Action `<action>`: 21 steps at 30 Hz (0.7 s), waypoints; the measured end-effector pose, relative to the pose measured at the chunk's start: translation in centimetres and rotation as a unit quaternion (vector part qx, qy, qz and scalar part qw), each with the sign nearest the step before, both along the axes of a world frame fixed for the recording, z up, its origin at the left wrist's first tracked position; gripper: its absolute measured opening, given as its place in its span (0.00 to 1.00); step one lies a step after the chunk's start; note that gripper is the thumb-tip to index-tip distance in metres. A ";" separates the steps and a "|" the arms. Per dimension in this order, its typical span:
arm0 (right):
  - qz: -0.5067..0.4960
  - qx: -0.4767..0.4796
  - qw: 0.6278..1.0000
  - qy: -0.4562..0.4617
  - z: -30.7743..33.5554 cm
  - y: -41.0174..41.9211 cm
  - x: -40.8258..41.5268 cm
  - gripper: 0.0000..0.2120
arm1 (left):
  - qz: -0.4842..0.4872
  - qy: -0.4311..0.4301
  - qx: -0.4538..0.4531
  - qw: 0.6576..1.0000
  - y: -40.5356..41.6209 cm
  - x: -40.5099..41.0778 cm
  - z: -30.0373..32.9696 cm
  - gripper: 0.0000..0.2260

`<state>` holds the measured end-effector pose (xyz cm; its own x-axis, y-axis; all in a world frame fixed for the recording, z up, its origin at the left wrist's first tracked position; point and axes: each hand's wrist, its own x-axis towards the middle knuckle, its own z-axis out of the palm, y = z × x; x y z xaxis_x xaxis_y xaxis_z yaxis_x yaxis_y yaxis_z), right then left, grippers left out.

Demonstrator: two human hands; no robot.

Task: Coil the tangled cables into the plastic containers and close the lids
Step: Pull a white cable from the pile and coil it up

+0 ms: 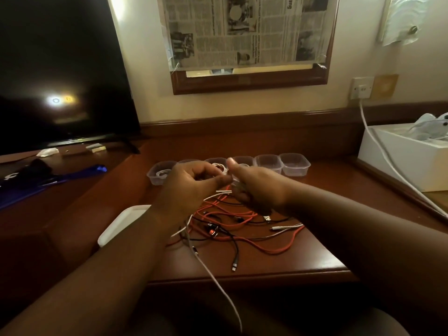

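Two hands meet over tangled cables (pixel 230 221), left hand (pixel 191 187) pinching white cable (pixel 218 280), right hand (pixel 257 187) grip unclear.

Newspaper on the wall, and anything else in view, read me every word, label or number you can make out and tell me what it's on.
"kang": the end of a sideways headline on the newspaper; the rest is cut off.
Newspaper columns: too small and blurred to read.
Wall socket: no legible marking.
Plastic containers and cables: no legible text.

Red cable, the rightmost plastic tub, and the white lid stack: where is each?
red cable (pixel 271 249): head view, on its loop near the desk's front edge.
rightmost plastic tub (pixel 294 164): head view, front wall.
white lid stack (pixel 121 223): head view, top surface.
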<state>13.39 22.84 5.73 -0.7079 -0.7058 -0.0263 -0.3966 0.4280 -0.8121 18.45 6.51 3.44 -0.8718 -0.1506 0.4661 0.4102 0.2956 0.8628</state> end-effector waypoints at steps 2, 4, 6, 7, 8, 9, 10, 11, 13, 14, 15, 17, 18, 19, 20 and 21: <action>0.052 -0.158 0.956 -0.241 0.4 0.2 -0.1 0.30 | -0.038 -0.011 0.132 0.990 0.6 -0.1 -0.6 0.05; 0.086 -0.249 0.910 -0.320 0.5 0.0 -0.1 0.28 | -0.039 -0.013 0.211 0.977 1.5 -0.2 -1.0 0.05; 0.095 -0.300 0.885 -0.342 0.6 -0.3 0.2 0.24 | -0.017 -0.016 0.243 0.970 2.2 -0.3 -1.1 0.06; 0.099 -0.322 0.874 -0.351 0.6 -0.4 0.2 0.22 | -0.012 -0.019 0.252 0.967 2.5 -0.4 -1.2 0.06; 0.104 -0.344 0.863 -0.354 0.5 -0.5 0.4 0.22 | -0.014 -0.021 0.264 0.964 2.6 -0.5 -1.3 0.06; 0.109 -0.364 0.854 -0.354 0.5 -0.5 0.4 0.21 | -0.020 -0.020 0.278 0.960 2.9 -0.5 -1.4 0.06; 0.112 -0.382 0.847 -0.353 0.5 -0.5 0.5 0.21 | -0.024 -0.018 0.288 0.957 3.2 -0.5 -1.5 0.07; 0.114 -0.395 0.842 -0.350 0.5 -0.5 0.6 0.21 | -0.022 -0.016 0.292 0.956 3.4 -0.5 -1.6 0.07; 0.110 -0.403 0.841 -0.344 0.6 -0.4 0.7 0.20 | -0.004 -0.011 0.292 0.956 3.7 -0.4 -1.7 0.07; 0.106 -0.399 0.844 -0.341 0.6 -0.3 0.8 0.20 | 0.013 -0.008 0.288 0.957 3.6 -0.5 -1.7 0.07; 0.104 -0.390 0.850 -0.339 0.7 -0.1 0.9 0.19 | 0.027 -0.008 0.282 0.959 3.4 -0.5 -1.8 0.07; 0.112 -0.368 0.858 -0.342 0.8 0.1 1.0 0.18 | 0.020 -0.020 0.263 0.964 2.9 -0.6 -1.6 0.07; 0.120 -0.367 0.856 -0.345 0.8 0.2 1.0 0.18 | 0.002 -0.030 0.253 0.967 2.8 -0.5 -1.6 0.07; 0.124 -0.376 0.849 -0.349 0.8 0.2 1.0 0.18 | -0.014 -0.040 0.242 0.969 2.9 -0.4 -1.5 0.08; 0.122 -0.390 0.842 -0.353 0.9 0.1 1.1 0.18 | -0.024 -0.052 0.235 0.970 3.1 -0.3 -1.5 0.09; 0.116 -0.405 0.835 -0.353 0.9 -0.1 1.1 0.18 | -0.029 -0.066 0.232 0.970 3.4 -0.2 -1.4 0.09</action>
